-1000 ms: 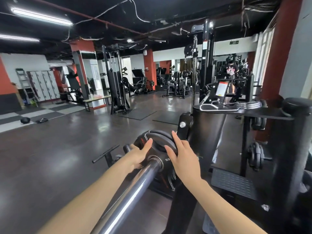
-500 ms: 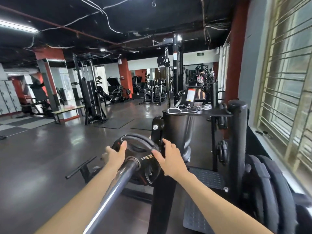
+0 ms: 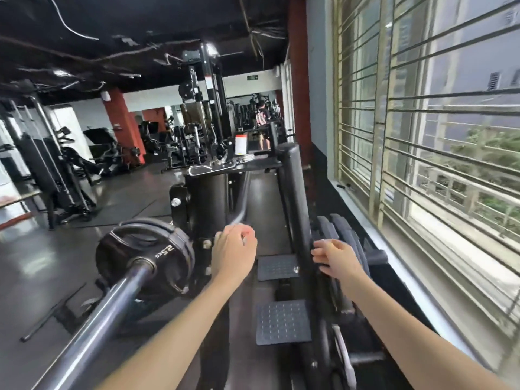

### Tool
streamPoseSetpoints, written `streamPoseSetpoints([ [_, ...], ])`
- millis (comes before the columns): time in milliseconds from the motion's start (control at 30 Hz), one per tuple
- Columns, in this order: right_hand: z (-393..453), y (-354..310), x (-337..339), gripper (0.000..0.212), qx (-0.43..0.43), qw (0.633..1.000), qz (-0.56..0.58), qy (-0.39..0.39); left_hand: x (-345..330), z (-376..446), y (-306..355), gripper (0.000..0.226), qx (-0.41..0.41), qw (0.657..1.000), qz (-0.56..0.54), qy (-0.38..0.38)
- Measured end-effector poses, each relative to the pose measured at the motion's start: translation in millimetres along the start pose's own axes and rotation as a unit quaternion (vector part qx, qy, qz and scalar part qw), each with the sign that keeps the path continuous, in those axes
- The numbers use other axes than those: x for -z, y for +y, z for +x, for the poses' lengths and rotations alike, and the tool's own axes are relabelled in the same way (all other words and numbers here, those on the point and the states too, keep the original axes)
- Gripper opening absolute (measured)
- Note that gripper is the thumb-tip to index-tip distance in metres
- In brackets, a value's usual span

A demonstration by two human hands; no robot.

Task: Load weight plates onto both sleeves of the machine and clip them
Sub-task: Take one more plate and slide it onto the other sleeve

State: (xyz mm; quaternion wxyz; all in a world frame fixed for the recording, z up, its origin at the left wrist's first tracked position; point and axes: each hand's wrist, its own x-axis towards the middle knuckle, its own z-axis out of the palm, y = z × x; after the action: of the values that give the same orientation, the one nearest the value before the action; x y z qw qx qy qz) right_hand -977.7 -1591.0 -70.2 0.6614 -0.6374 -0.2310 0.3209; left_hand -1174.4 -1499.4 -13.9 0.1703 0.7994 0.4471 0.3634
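A black 2.5 kg weight plate (image 3: pixel 146 249) sits far up the steel sleeve (image 3: pixel 107 313), which runs from the lower left toward the machine. My left hand (image 3: pixel 233 251) hovers to the right of that plate, off it, fingers loosely curled and holding nothing. My right hand (image 3: pixel 334 257) reaches toward the black plates (image 3: pixel 349 235) stored on a rack beside the window; its fingertips are at the edge of a plate, next to the black upright post (image 3: pixel 295 198). Whether the fingers grip the plate is blurred.
Two textured foot plates (image 3: pixel 282 322) lie on the machine's base between my arms. A barred window (image 3: pixel 422 136) fills the right side. A black shelf with cable handles (image 3: pixel 219 167) tops the machine. Other gym machines and a distant person (image 3: pixel 261 116) stand behind.
Both hands have left the 2.5 kg plate, which stays on the sleeve. My view has swung right toward the window, and my right hand has reached to the stored plates.
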Motion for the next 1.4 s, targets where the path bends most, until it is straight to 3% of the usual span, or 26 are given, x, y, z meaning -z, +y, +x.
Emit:
streamPoseSetpoints([
  [133,43,21,77,0.018,-0.100,0.980,0.163,0.051,-66,9,55,0.022,-0.052,0.992,-0.014,-0.114],
  [300,107,56,144,0.028,-0.151,0.967,0.171,0.110,-160,37,118,0.020,-0.113,0.983,0.041,-0.141],
  [400,146,78,173,0.051,-0.229,0.942,0.217,0.118,-213,54,149,0.022,-0.158,0.973,0.095,-0.138],
  [533,191,103,196,0.087,-0.352,0.884,0.301,0.057,-274,83,179,0.037,-0.198,0.926,0.261,-0.188],
  [600,208,107,201,0.096,-0.381,0.881,0.278,0.030,-294,97,185,0.043,-0.198,0.892,0.346,-0.212],
  [767,225,115,197,0.106,-0.436,0.866,0.244,-0.029,-321,110,179,0.045,-0.144,0.836,0.459,-0.264],
  [933,237,133,193,0.105,-0.465,0.832,0.286,-0.098,-333,118,161,0.040,-0.118,0.772,0.536,-0.322],
  [1033,243,140,196,0.106,-0.450,0.832,0.291,-0.144,-336,118,160,0.035,-0.113,0.766,0.541,-0.329],
  [1167,248,148,198,0.092,-0.412,0.830,0.284,-0.246,-340,122,162,0.033,-0.105,0.765,0.546,-0.325],
  [1333,250,153,203,0.084,-0.415,0.826,0.267,-0.272,-347,124,160,0.029,-0.100,0.781,0.534,-0.307],
  [1400,249,154,205,0.093,-0.419,0.832,0.244,-0.270,-350,125,161,0.022,-0.097,0.779,0.540,-0.305],
])
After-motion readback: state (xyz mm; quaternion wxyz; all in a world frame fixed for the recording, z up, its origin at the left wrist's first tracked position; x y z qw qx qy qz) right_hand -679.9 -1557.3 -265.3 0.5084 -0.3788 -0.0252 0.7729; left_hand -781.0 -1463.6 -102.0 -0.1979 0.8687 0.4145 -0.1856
